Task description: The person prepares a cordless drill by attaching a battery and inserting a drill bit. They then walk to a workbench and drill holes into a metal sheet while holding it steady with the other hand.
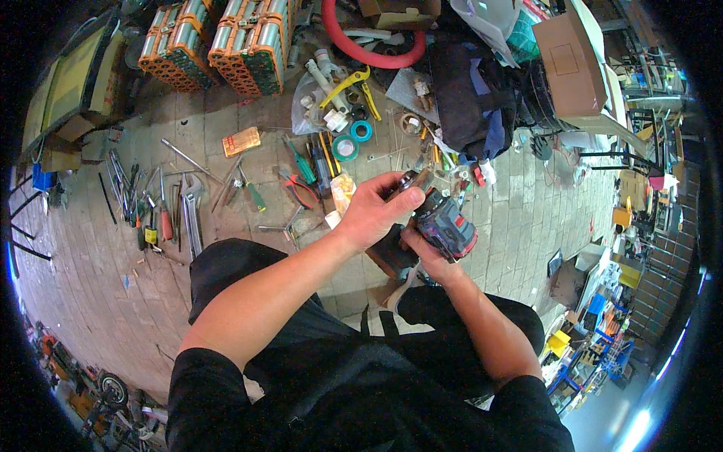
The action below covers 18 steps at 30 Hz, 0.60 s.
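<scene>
My right hand (431,254) is wrapped around the handle of a cordless drill (446,226), dark with red patches, held above the floor between my knees. Its dark lower end shows beneath my hands, partly covered. At the front of the drill my left hand (380,209) closes its thumb and fingers on a small dark part with some metal (409,181). Whether that part is fixed to the drill, I cannot tell. Close by on the floor lie red-handled pliers (303,194), a green-handled screwdriver (300,160) and a roll of green tape (345,148).
Wrenches (191,211) and several screwdrivers lie to the left. Ahead are a yellow pipe cutter (364,89), a red hose (376,62), a black bag (471,105) and orange-framed cell packs (248,56). An open cardboard box (568,64) stands far right, and cluttered shelving (595,339) lower right.
</scene>
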Each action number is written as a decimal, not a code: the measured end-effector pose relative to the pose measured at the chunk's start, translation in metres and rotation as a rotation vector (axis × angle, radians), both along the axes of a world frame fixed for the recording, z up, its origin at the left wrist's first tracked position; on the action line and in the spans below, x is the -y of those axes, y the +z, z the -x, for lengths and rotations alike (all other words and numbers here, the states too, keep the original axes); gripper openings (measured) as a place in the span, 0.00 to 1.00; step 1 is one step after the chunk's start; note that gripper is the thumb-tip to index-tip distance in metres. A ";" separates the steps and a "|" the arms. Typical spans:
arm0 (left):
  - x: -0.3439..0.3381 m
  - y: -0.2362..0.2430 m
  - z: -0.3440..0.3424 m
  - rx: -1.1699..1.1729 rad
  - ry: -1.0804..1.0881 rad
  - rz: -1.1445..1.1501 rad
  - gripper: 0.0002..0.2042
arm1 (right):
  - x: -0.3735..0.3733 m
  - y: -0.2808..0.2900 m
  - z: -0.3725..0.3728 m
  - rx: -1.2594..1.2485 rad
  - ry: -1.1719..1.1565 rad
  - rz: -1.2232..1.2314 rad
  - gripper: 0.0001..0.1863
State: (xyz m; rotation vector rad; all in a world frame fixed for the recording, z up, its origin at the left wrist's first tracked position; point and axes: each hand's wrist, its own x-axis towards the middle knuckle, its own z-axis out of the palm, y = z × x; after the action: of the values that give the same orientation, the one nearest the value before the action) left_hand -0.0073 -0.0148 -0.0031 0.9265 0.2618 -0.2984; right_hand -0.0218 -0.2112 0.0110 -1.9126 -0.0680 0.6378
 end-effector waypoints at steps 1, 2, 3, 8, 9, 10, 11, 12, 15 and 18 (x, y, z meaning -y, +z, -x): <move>0.000 0.000 0.000 0.002 0.000 -0.005 0.25 | 0.000 -0.001 0.000 0.004 -0.001 -0.001 0.06; -0.001 0.000 -0.001 0.005 -0.001 -0.009 0.25 | -0.001 0.000 0.000 -0.017 -0.011 -0.006 0.06; -0.001 -0.001 -0.001 0.011 0.003 -0.026 0.26 | -0.002 0.001 -0.001 -0.038 -0.021 -0.011 0.06; -0.003 -0.002 -0.006 0.008 0.032 0.023 0.27 | -0.003 0.005 0.001 -0.139 -0.036 -0.046 0.07; -0.004 -0.002 -0.007 0.014 0.029 0.030 0.26 | 0.000 0.004 0.001 -0.152 -0.040 -0.055 0.07; -0.006 0.000 -0.008 0.020 0.024 0.037 0.25 | 0.001 0.004 0.001 -0.166 -0.045 -0.065 0.08; -0.007 0.001 -0.009 0.025 0.020 0.044 0.24 | 0.000 0.005 0.002 -0.201 -0.101 -0.112 0.07; -0.007 0.000 -0.009 0.018 0.019 0.021 0.23 | -0.001 0.006 0.001 -0.236 -0.157 -0.159 0.08; -0.008 -0.004 -0.013 -0.012 0.015 -0.016 0.23 | 0.002 0.006 0.002 -0.331 -0.249 -0.281 0.08; -0.009 -0.013 -0.016 -0.039 0.025 -0.029 0.24 | 0.003 0.012 0.000 -0.425 -0.253 -0.327 0.10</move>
State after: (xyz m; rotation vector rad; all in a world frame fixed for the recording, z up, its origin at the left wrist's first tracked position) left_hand 0.0091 -0.0056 -0.0156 0.9462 0.3143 -0.2906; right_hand -0.0222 -0.2144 0.0230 -1.4129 0.3173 0.7925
